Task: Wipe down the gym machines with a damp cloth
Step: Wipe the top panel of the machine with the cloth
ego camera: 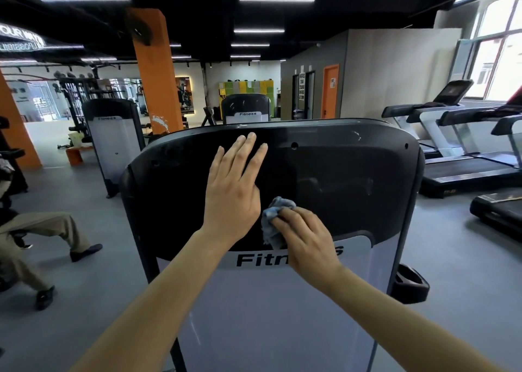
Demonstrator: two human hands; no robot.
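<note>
Half the job risks undoing: left grip (pixel 233 193) lies spread flat on the panel (pixel 339 174); right grip (pixel 308 240) clamps the cloth (pixel 274 219). Bare palm could leave prints on the gloss.

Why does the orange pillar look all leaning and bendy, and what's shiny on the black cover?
Head view: the wide-angle lens bends things near the edges, so the orange pillar leans; the glossy black cover shows faint reflections; the windows are washed out white.
</note>
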